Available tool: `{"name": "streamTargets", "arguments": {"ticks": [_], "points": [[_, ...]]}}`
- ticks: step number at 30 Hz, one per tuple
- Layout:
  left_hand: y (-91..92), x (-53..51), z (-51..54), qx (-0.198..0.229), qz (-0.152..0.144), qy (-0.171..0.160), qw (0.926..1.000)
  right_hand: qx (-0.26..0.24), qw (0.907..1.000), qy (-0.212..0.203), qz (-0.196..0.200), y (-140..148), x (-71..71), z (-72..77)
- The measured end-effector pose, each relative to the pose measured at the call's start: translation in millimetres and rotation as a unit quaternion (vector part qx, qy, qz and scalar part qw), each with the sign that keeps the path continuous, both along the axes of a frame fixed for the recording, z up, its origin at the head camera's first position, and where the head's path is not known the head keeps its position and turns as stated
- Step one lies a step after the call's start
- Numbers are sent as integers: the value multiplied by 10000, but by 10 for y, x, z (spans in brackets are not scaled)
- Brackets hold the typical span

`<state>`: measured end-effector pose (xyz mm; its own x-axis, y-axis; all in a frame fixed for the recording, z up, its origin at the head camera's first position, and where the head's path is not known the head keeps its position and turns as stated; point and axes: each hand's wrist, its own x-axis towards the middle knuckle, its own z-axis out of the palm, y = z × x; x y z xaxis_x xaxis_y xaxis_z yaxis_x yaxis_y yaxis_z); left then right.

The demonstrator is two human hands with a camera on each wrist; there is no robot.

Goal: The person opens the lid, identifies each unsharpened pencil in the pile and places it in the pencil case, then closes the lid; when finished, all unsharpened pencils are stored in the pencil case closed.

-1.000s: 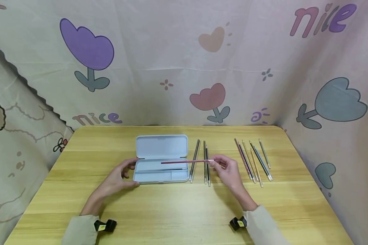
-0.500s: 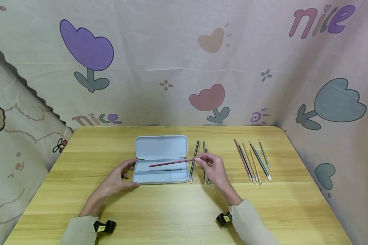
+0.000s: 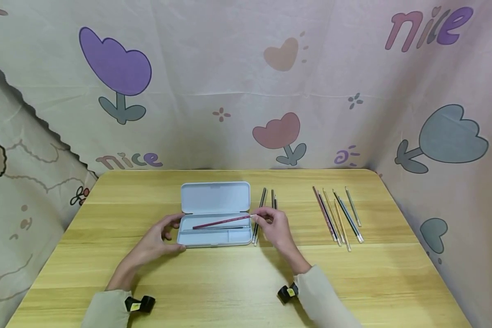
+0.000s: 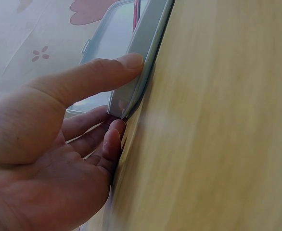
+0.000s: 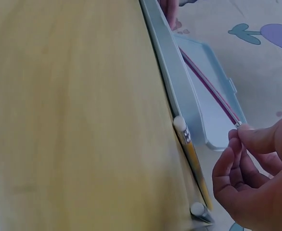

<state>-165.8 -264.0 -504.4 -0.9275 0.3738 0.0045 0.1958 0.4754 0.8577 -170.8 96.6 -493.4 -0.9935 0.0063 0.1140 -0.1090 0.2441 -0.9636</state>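
This looks like a cloth-screened tabletop corner, home or studio unclear, judging by patterned fabric (image 3: 205, 59) with a purple tulip (image 3: 116, 61) at upper left, hanging behind a wood-grain table (image 3: 229, 282) across the lower frame.

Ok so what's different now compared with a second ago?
The right hand has moved left, carrying the red pencil further across the open case; the pencil now slants more, its far tip lower in the view and nearer the person. Nothing was newly taken or let go. The left hand stays at the case's left end, and the far-right pencils lie as before.
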Motion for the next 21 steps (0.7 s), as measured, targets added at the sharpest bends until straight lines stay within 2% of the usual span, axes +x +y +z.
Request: {"name": "streamTargets", "arguments": {"ticks": [7, 14, 21], "points": [[4, -7, -21, 11, 31, 28, 10000, 245, 9993, 87, 257, -43, -9, -19], [2, -8, -24, -19, 27, -1, 10000, 971, 9926, 260, 678, -96, -20, -23], [-5, -6, -24, -43, 10, 7, 10000, 1389, 9874, 247, 718, -131, -21, -12]]}}
